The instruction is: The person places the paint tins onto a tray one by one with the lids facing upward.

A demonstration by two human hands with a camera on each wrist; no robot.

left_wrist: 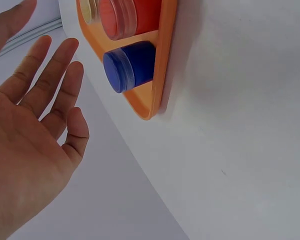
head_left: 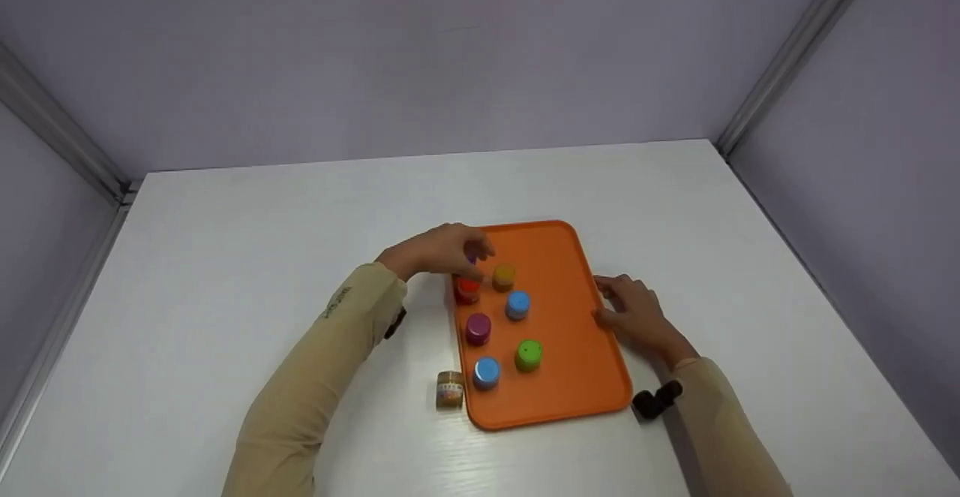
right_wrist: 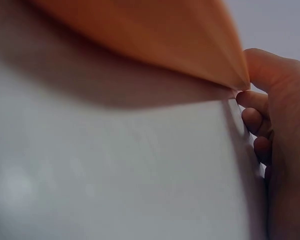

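Left hand: our left hand (head_left: 442, 251) hovers over the far left corner of the tray, fingers straight and spread, holding nothing; the left wrist view shows the open palm (left_wrist: 25, 145) apart from the jars.
Nearest jar: a blue-lidded jar (left_wrist: 127, 67) stands in the tray's corner just beyond our fingertips; in the head view the hand hides most of it.
Right hand: our right hand (head_left: 634, 313) rests on the table at the tray's right rim; the right wrist view shows its fingers (right_wrist: 257, 102) curled against the orange edge (right_wrist: 190, 45), touching it.
Tray: an orange tray (head_left: 577, 317) lies on the white table (head_left: 225, 257), long side running away from us.
Tray contents: upright jars with a red lid (head_left: 467, 287), yellow lid (head_left: 503, 276), light blue lid (head_left: 517, 305), purple lid (head_left: 478, 328), green lid (head_left: 528, 355) and another blue lid (head_left: 486, 371).
Outside the tray: a brown jar (head_left: 448, 390) stands on the table, just beside the near left rim.
Writing: the brown jar carries a label; we cannot read it.
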